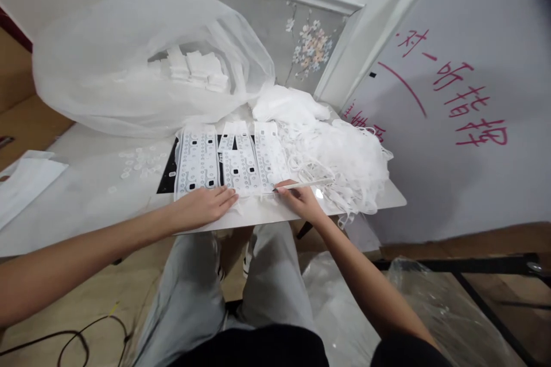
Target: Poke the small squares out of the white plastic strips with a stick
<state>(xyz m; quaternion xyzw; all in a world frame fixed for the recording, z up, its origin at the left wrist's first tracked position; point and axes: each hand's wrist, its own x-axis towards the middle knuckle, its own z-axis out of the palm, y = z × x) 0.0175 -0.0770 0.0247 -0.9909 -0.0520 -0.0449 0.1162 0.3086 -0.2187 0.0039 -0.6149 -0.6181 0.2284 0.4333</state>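
My left hand (209,205) lies flat, fingers stretched, on the near edge of thin whitish sheets (198,163) printed with rows of grey marks. Square openings in these sheets show a black mat (166,179) underneath. My right hand (300,198) pinches a slim white pen-like tool (306,183); whether it is a knife or tweezers I cannot tell. Its dark tip meets the near edge of the right-hand sheet (270,155). Smaller sheet pieces (235,133) lie between the larger ones at the back.
Tangled white strips (344,155) are heaped at the right of the white table (258,215). A large translucent bag (142,23) holds stacked white pieces (198,69). Small clear bits (140,161) lie scattered at left. A whiteboard (465,195) stands close on the right.
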